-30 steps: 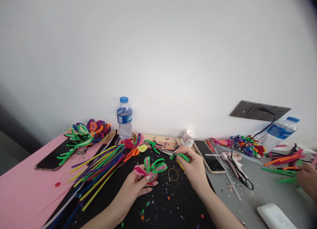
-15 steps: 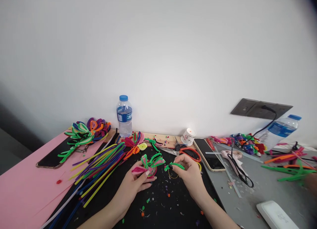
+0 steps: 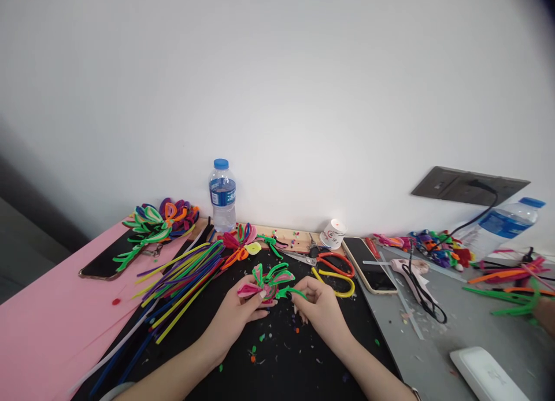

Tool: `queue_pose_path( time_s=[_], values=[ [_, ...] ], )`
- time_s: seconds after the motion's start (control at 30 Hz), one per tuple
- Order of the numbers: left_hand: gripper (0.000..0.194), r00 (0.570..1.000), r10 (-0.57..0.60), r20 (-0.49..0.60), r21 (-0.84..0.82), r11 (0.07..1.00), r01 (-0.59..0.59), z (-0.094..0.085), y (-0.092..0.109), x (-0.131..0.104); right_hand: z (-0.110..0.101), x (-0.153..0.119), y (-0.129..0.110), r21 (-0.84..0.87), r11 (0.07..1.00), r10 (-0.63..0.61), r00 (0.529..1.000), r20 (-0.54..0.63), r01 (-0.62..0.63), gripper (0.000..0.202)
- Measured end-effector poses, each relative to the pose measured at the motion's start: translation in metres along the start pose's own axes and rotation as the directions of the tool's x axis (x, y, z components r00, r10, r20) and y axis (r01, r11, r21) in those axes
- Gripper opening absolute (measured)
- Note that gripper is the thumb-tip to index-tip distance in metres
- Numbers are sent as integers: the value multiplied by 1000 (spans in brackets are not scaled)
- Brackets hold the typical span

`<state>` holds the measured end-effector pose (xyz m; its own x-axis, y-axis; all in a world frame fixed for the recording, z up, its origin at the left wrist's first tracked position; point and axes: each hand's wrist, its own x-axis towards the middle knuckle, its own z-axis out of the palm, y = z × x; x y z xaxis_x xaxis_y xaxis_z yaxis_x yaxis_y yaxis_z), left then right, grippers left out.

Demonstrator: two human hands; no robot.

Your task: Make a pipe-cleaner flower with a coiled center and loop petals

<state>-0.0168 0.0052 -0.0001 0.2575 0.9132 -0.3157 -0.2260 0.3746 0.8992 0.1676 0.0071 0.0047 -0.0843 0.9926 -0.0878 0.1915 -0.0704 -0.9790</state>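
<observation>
Between the thumb and fingers of my left hand (image 3: 236, 308) is a pipe-cleaner flower (image 3: 269, 281) with green-edged pink loops. My right hand (image 3: 318, 303) pinches a small green pipe-cleaner piece (image 3: 288, 292), whose left end meets or nearly meets the flower's right side; whether they are joined I cannot tell. Behind my hands lie scissors (image 3: 332, 263) with orange and yellow handles. A bundle of loose pipe cleaners (image 3: 184, 279) in many colours rests left of my left hand, and a multicoloured pipe-cleaner flower (image 3: 237, 243) lies beyond it.
A water bottle (image 3: 223, 196) and a paper cup (image 3: 333, 234) stand by the wall. Phones lie left (image 3: 106, 257) and right (image 3: 369, 266). A glue gun (image 3: 416, 282) with a black cord and a white case (image 3: 488, 372) are on the grey surface. Another person's hand (image 3: 545, 314) shows at right.
My right hand has moved left, bringing the green piece up to the flower. The yellow scissor handle, mostly hidden before, now shows. The whole view has shifted slightly.
</observation>
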Motion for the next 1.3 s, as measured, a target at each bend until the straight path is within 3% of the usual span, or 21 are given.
queue_pose_path(
  time_s=[0.3,0.4,0.57,0.87,1.0,1.3],
  values=[
    [32,1000,0,12,14,1000,-1,0,1,0,-2,1,5,-179,979,-103,994,-26,97,9],
    [38,1000,-23,-10,4,1000,23,1,1,1,-1,1,8,-235,964,-128,992,0,124,8],
    [32,1000,-9,15,-37,999,9,0,0,1,0,0,11,-323,927,-181,982,53,188,6],
    [38,999,23,32,0,1000,-23,0,2,0,1,-4,7,-384,890,-235,969,79,247,7],
    [38,991,95,97,-10,995,-95,-1,0,2,2,-5,5,-397,876,-262,961,83,273,8],
    [36,980,157,123,-23,988,-155,-2,-2,4,0,-2,5,-378,890,-252,966,61,256,8]
  ],
)
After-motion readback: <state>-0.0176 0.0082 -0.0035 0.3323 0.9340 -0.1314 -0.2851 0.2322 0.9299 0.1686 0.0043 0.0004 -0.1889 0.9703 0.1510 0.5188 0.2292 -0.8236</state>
